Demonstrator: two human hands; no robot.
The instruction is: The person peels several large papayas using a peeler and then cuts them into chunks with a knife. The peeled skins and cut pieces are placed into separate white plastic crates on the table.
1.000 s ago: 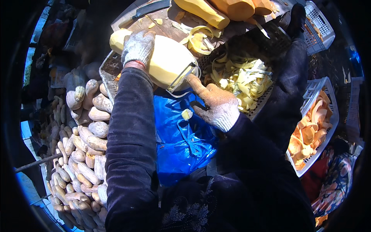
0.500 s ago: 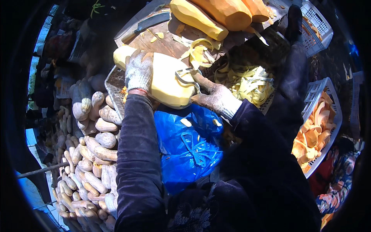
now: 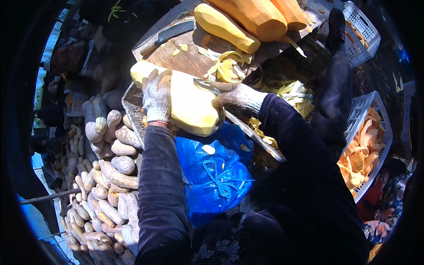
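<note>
A large, mostly peeled pale-yellow butternut squash (image 3: 190, 106) lies slantwise in front of me, above a blue plastic bag (image 3: 214, 174) tied with a blue string. My left hand (image 3: 157, 95), in a soiled white knit glove, is wrapped over its upper left part. In my right hand (image 3: 238, 97), gloved too, is a metal peeler (image 3: 206, 85), its blade against the upper right side of the squash. Dark skin shows along the squash's right end. My right fingers partly hide the peeler's handle.
Ahead, a wooden board (image 3: 185, 57) bears a cleaver (image 3: 176, 32), curled peels (image 3: 229, 68) and several peeled squashes (image 3: 227, 28). Unpeeled squashes (image 3: 110, 207) are heaped at left. A white crate (image 3: 384, 145) of orange pieces stands right. More peels (image 3: 293, 95) lie beyond my right forearm.
My right hand and the peeler have moved left and slightly up along the squash. My left hand keeps its hold. A crate edge now shows below my right wrist.
</note>
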